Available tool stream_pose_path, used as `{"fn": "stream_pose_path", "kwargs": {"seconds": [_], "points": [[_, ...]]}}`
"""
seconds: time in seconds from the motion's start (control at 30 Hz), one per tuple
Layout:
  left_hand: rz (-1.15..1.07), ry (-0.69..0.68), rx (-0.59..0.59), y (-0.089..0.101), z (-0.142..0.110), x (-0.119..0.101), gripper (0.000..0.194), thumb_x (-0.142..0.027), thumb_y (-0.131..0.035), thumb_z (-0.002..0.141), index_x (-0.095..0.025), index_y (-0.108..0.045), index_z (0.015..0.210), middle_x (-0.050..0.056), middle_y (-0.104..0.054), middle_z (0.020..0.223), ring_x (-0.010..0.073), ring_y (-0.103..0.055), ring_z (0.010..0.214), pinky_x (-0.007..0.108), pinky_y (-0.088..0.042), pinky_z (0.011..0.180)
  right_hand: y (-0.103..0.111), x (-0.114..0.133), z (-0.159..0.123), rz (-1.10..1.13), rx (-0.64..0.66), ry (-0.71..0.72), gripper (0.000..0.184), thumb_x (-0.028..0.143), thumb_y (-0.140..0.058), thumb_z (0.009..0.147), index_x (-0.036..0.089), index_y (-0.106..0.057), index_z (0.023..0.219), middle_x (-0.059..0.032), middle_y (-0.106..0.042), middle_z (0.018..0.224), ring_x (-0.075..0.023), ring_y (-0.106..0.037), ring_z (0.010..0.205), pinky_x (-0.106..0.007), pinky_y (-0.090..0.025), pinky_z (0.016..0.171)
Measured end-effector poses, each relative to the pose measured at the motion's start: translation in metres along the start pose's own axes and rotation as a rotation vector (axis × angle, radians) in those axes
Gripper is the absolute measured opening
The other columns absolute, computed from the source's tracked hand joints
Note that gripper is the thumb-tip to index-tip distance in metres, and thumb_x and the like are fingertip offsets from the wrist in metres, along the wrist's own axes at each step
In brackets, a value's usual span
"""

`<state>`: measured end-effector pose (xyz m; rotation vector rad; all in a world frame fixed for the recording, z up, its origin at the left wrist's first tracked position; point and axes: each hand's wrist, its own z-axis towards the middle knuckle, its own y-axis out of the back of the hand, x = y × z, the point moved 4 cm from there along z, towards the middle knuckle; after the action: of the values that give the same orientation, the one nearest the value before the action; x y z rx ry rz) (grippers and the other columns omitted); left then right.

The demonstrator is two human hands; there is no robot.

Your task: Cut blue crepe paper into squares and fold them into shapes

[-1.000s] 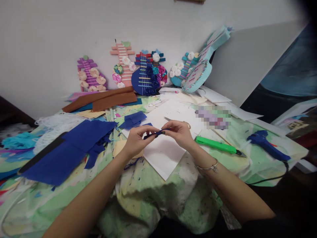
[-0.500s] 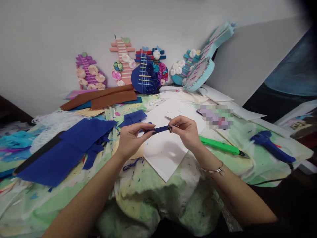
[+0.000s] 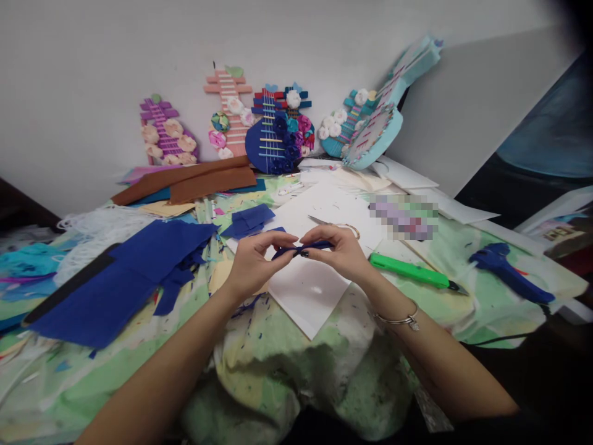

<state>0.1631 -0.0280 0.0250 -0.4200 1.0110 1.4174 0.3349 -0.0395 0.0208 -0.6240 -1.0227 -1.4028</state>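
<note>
Between my two hands, a small strip of dark blue crepe-like paper or fabric (image 3: 317, 245) is pinched at its middle; I cannot tell the material. My left hand (image 3: 252, 259) closes thumb and fingertips on its left part. My right hand (image 3: 340, 250) grips the other side, and the fingertips of both hands nearly meet. Below them lies a white sheet (image 3: 311, 303). Scissors (image 3: 319, 220) rest on the sheet just behind my right hand, partly hidden by it. Small blue pieces (image 3: 250, 220) lie behind my left hand.
A green utility knife (image 3: 410, 271) and a blue glue gun (image 3: 507, 272) lie at right. Large blue sheets (image 3: 125, 278) and white string (image 3: 92, 238) cover the left. Brown sheets (image 3: 208, 183) lie at the back, before decorated guitar shapes (image 3: 266, 145) against the wall.
My hands have drawn together, so the blue strip that was stretched between them is now bunched at the middle. The scissors' handles have come into view behind my right hand.
</note>
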Motion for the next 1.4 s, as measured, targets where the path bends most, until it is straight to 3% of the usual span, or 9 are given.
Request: {"fn": "stream_pose_path", "kwargs": {"seconds": [0.27,0.43,1.0,1.4], "points": [[0.02,-0.021,-0.024,0.001,-0.001,-0.002,0.024,-0.018,-0.071,0.074,-0.019,-0.067,0.097,0.005,-0.07,0.088,0.018,-0.065,0.082,0.03,-0.05,0.08,0.004,0.002,0.0,-0.064,-0.056,0.066,0.003,0.021,-0.07,0.075,0.019,-0.07,0.075,-0.0013,-0.068,0.071,-0.0142,-0.061,0.066,-0.027,-0.048,0.063],[-0.021,-0.044,-0.104,0.008,0.001,-0.007,0.014,-0.019,-0.072,0.073,-0.019,-0.062,0.084,0.002,-0.064,0.083,0.016,-0.062,0.082,0.028,-0.049,0.079,0.01,0.0,0.0,-0.04,-0.15,0.075,0.003,0.022,-0.07,0.075,0.019,-0.07,0.075,-0.0011,-0.067,0.07,-0.0142,-0.06,0.065,-0.028,-0.048,0.063],[-0.103,-0.111,-0.129,0.011,0.003,-0.01,0.011,-0.015,-0.075,0.07,-0.016,-0.064,0.069,0.003,-0.065,0.071,0.0142,-0.062,0.072,0.026,-0.05,0.07,0.012,0.001,-0.002,-0.017,-0.207,0.073,0.003,0.019,-0.072,0.073,0.017,-0.071,0.074,-0.0009,-0.067,0.067,-0.0113,-0.057,0.059,-0.025,-0.045,0.057],[-0.189,-0.21,-0.088,0.008,0.0,-0.017,0.023,-0.006,-0.074,0.067,-0.017,-0.057,0.077,0.004,-0.065,0.081,0.017,-0.062,0.082,0.031,-0.049,0.078,0.013,0.011,-0.005,0.06,-0.199,0.238,0.011,0.011,-0.07,0.075,0.021,-0.073,0.077,-0.0025,-0.069,0.076,-0.0159,-0.063,0.074,-0.032,-0.05,0.071]]}}
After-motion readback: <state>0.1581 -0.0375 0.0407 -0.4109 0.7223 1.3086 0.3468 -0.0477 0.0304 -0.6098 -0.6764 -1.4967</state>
